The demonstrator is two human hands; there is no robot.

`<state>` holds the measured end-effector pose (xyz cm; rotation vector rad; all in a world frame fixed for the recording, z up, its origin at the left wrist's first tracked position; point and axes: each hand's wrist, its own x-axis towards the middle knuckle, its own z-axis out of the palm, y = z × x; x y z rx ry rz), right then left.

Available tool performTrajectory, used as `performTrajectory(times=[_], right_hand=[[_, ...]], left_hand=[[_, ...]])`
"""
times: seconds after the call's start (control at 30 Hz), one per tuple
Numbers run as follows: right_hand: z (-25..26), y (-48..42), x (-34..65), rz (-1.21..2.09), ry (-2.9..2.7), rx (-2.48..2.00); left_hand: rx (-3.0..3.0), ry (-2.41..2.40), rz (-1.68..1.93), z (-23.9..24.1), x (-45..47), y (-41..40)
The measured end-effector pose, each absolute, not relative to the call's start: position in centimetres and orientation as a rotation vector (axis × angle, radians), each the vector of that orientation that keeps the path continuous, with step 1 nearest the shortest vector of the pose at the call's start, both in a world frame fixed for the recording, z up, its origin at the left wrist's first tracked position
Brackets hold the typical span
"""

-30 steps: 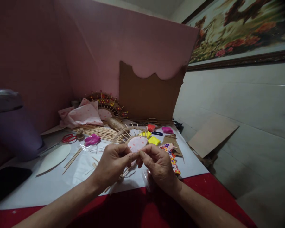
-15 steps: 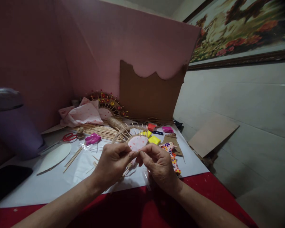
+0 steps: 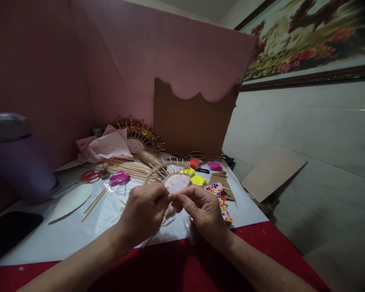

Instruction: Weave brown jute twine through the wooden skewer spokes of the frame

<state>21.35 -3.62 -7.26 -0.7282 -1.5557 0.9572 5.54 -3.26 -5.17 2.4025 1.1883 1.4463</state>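
My left hand [image 3: 147, 211] and my right hand [image 3: 202, 209] meet at the fingertips above the near part of the white table sheet [image 3: 106, 235]. Both are closed in a pinch; whatever sits between the fingers is too small or too hidden to name. Just beyond them lies a fan-shaped piece with a pink dotted cloth centre [image 3: 178, 183], sticks fanning out and a twine-wrapped rim [image 3: 149, 170]. My hands cover its lower part. A floral-patterned piece [image 3: 220, 198] lies beside my right hand.
Bundled thin sticks [image 3: 124, 168], a twine roll [image 3: 149, 158], red-handled scissors [image 3: 90, 175] and a magenta packet [image 3: 119, 177] lie left. Yellow packets [image 3: 197, 180] and a dark pen-like tool [image 3: 200, 170] lie behind. A purple bottle [image 3: 18, 170] and a phone [image 3: 15, 233] stand and lie far left.
My left hand has turned slightly, its fingers curling more over the pinch. My right fingertips have shifted a little to the left. The things on the table stay in place.
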Motion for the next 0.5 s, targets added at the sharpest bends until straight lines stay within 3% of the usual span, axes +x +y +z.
performTrajectory(times=[0.3, 0.5], right_hand=[[-6.7, -3.8, 21.2, 1.123, -1.423, -0.642], [-6.2, -4.0, 21.1, 1.176, -1.356, -0.684]], left_hand=[[1.93, 1.164, 1.308, -5.4, 6.3, -3.2], [2.379, 1.169, 1.501, -5.2, 5.9, -3.3]])
